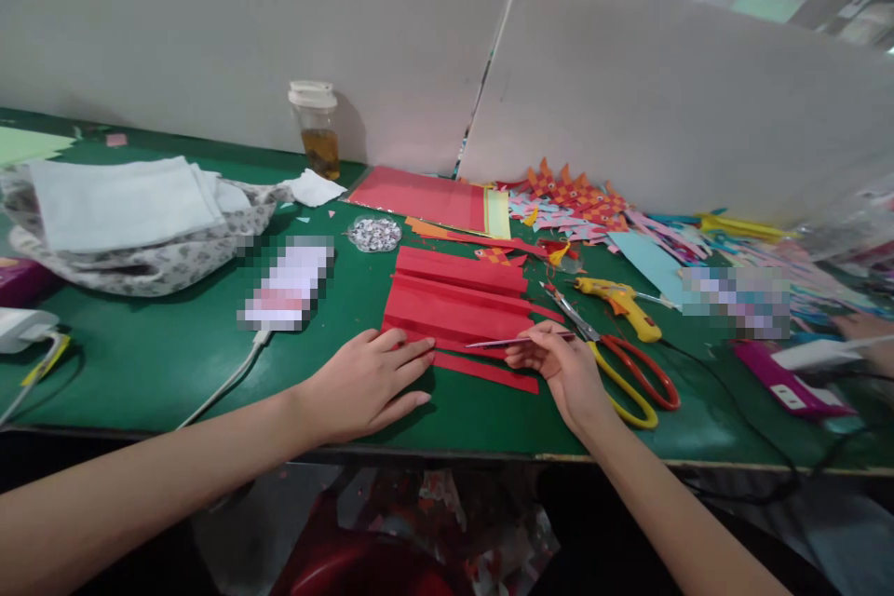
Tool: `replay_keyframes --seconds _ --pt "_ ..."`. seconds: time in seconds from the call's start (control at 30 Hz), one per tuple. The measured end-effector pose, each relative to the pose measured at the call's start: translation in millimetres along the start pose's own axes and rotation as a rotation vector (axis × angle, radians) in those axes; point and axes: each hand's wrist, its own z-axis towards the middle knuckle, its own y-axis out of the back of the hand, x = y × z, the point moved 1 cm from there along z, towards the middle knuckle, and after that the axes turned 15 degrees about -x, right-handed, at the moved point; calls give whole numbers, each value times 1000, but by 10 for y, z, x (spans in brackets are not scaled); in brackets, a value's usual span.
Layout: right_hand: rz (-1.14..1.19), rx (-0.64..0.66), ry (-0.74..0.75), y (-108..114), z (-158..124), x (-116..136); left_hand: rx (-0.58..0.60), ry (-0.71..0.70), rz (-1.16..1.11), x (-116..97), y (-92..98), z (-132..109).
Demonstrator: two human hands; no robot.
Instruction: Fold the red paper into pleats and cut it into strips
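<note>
Creased red paper point(453, 303) lies on the green table point(335, 293), with long parallel folds or strips across it. A narrow red strip point(489, 373) runs along its near edge. My left hand point(370, 382) rests at the paper's lower left corner, fingers stretched out and pressing on it. Pinched in my right hand point(559, 368) is a thin pointed stick point(493, 342). Its tip points left over the lower part of the paper; whether it touches cannot be told. Scissors point(625, 363) with red and yellow handles lie just beyond my right hand, blades partly over the paper's right side.
A yellow glue gun point(621, 303), folded orange paper fish point(569, 191) and coloured strips point(663, 237) lie to the right, by a purple power strip point(789, 382). Leftward are a charging phone point(290, 284), a cloth bundle point(140, 214) and a drink cup point(318, 130). Another person's hand point(866, 335) shows far right.
</note>
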Motion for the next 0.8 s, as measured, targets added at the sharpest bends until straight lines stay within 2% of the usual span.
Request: replay_keyframes --seconds 0.4,0.8 --pt "-28 22 62 36 -43 24 -52 -45 9 -6 -24 -2" --pt "-27 41 101 66 -61 1 -33 -1 52 -32 -38 -19"
